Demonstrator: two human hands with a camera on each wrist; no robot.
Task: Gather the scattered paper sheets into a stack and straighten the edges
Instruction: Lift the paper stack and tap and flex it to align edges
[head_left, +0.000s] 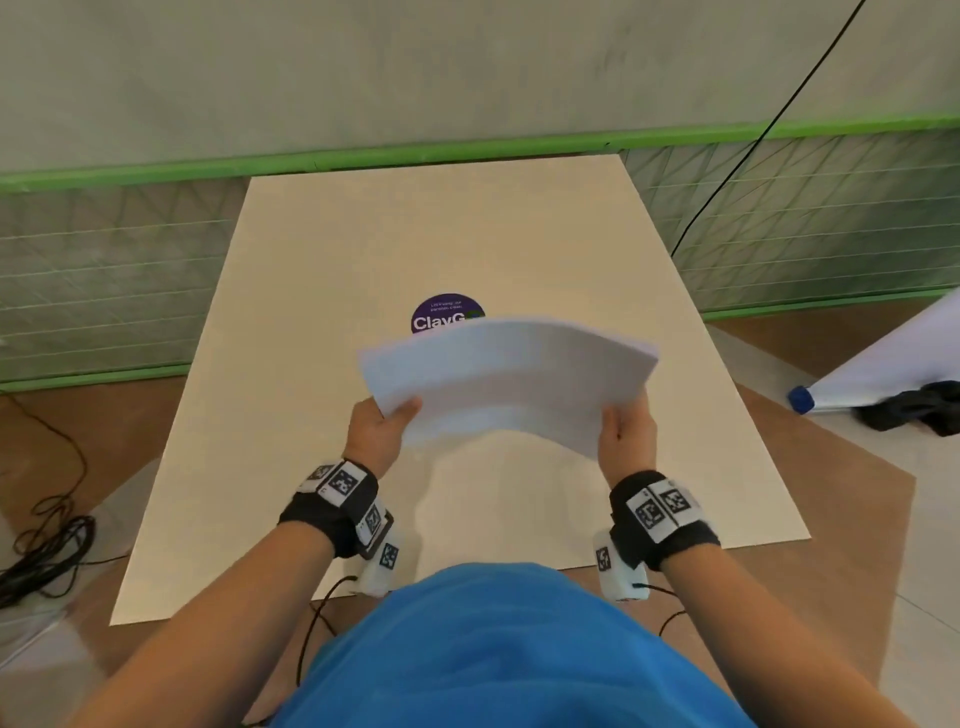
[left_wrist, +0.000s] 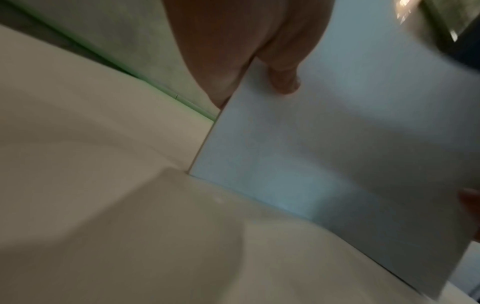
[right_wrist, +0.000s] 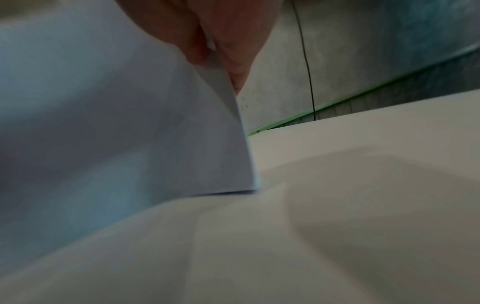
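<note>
Head: above the cream table (head_left: 322, 291), facing forward and down, fairly far.
Left wrist: low over the table, close beneath the paper stack (left_wrist: 337, 156), probably looking upward; blurred.
Right wrist: likewise, opposite side.
Shared: table, stack.

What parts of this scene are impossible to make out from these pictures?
- Round purple sticker, head view: its lower part is hidden behind the paper stack.
- Left hand and right hand fingers: mostly hidden under the sheets.
- Sheet count: edges too blurred in both wrist views.
- Dark bundle, head view: cut off by the frame edge.
</note>
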